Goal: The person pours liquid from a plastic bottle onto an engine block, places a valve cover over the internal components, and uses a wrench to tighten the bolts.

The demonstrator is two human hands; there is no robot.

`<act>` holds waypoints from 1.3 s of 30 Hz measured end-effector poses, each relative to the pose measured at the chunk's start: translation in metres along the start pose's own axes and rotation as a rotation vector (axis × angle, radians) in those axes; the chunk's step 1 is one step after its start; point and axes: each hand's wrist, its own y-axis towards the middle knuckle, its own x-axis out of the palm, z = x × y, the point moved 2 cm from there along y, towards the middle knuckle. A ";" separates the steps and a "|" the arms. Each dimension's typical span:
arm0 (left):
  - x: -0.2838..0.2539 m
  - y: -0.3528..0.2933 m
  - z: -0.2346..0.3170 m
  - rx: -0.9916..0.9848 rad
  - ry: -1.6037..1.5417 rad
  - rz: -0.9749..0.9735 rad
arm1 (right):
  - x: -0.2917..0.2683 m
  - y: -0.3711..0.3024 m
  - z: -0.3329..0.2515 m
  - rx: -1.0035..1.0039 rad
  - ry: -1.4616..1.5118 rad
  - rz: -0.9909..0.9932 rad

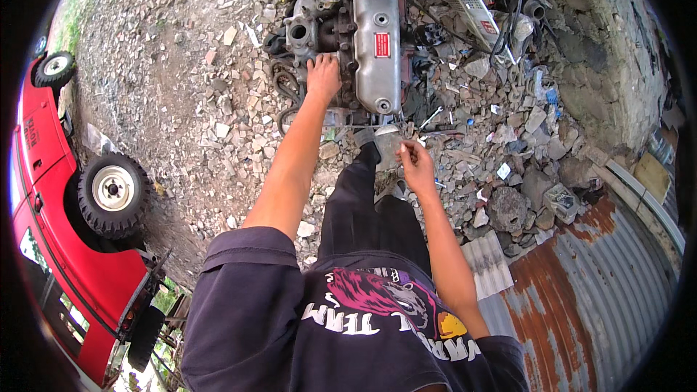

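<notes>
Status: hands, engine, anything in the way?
Left hand on engine. Right hand off it, pinched, contents unclear. Valve cover fitted, manifold ports uncovered. Wrench on rubble nearby, clear of both hands.

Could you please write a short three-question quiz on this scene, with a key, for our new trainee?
1. Which of the person's hands touches the engine?
2. True or false: the red vehicle stands on the right side of the picture.
3. What colour is the label on the engine's long silver cover?
A) blue
B) red
C) green

Key:
1. The left hand; the right hand is apart from it.
2. False: the red vehicle is on the left side.
3. B
</notes>
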 end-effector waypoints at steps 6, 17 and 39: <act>0.001 0.013 -0.006 0.071 0.048 -0.102 | -0.010 -0.039 0.039 0.144 -0.072 -0.001; 0.010 0.025 -0.025 0.089 -0.043 -0.138 | -0.023 -0.041 0.062 0.132 -0.069 0.029; 0.019 0.026 -0.042 -0.089 -0.472 0.014 | -0.025 -0.055 0.081 0.179 -0.191 -0.023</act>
